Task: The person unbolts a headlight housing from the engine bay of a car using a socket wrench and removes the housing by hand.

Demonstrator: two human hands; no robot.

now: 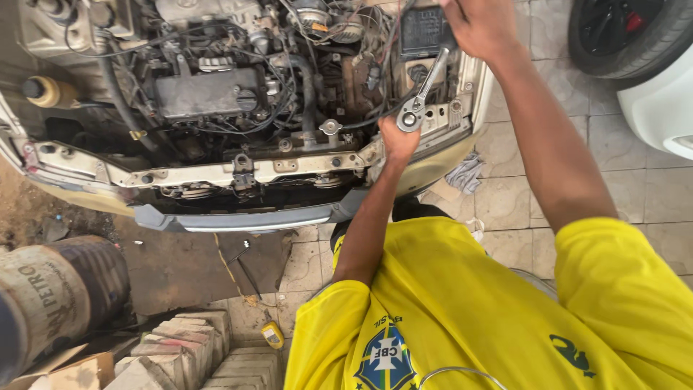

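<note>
Head view: right hand grips a ratchet; left hand steadies its head on the car's front panel. Loosening looks underway, bolt not out.

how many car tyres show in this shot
1: a black rubber car tyre at the top right corner, on the tiled floor beside the white car body. Others may be out of frame.

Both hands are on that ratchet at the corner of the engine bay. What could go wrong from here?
1. The left hand steadies the ratchet head while the right hand grips the handle; if the head slips off, knuckles could hit the metal front panel.
2. Loose wires hang close to the handle and might snag as it swings.
3. A dropped fastener could fall behind the bumper and be hard to find.
</note>
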